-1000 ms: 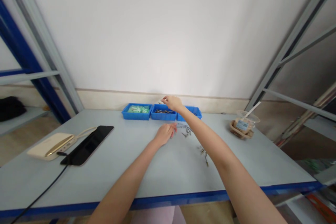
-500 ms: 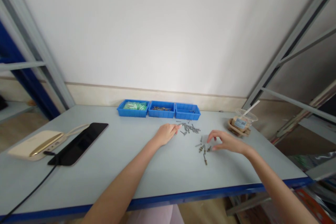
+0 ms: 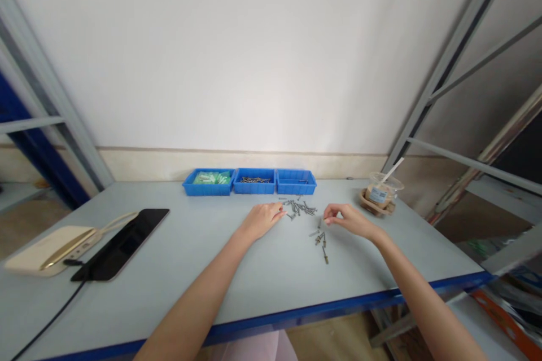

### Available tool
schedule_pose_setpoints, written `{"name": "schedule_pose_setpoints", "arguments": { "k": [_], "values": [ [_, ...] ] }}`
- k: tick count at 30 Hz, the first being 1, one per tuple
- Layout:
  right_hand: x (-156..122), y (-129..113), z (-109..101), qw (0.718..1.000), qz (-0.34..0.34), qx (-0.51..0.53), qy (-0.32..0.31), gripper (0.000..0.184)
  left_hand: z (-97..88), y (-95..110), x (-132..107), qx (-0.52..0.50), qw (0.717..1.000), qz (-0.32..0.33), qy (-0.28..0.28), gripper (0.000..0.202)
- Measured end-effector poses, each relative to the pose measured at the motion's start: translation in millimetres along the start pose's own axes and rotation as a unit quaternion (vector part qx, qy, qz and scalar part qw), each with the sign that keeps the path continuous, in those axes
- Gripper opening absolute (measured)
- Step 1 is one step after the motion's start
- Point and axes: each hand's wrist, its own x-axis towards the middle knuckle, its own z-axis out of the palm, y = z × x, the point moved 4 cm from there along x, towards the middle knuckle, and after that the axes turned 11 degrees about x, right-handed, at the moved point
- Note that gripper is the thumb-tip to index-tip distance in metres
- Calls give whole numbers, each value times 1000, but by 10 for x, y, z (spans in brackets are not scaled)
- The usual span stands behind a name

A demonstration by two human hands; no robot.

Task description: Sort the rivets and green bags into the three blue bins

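Note:
A loose pile of small metal screws lies on the grey table, with a few more screws scattered nearer me. My left hand rests on the table at the pile's left edge, its fingers curled, fingertips touching the nearest screws. Right of the pile, my right hand hovers low with thumb and forefinger pinched together; whether a screw is between them is too small to tell. Behind the pile stand three blue bins: the left bin holds green parts, the middle bin screws, the right bin looks nearly bare.
A clear cup with a white stick stands at the right rear. At the left lie a black tablet and a beige device with a cable. Metal shelf frames flank the table; a white wall is behind.
My right hand came back from over the middle bin to the table right of the screws, then closed into a pinch. The left hand stayed by the pile. The view swung slightly right.

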Motion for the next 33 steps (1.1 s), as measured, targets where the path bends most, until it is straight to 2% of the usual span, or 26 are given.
{"name": "schedule_pose_setpoints", "arguments": {
  "k": [2,6,11,20,23,27,33],
  "values": [
    [200,-68,65,999,-13,44,-22,18,-7,46,11,-11,1000,13,15,27],
    [632,-148,309,996,-37,54,-52,18,3,104,28,-21,998,37,38,26],
    [944,-151,501,992,-41,92,-78,23,66,72,30,22,998,50,21,24],
    [855,-236,377,994,-86,53,-48,13,35,58,51,36,999,32,20,32],
    [817,-268,386,996,-73,26,-37,14,14,70,51,33,999,28,18,28],
    [800,-274,440,996,-58,42,-56,20,23,34,46,30,999,24,8,29],
    [787,-302,440,995,-81,34,-50,18,25,-7,40,12,1000,14,10,36]
  ]
}}
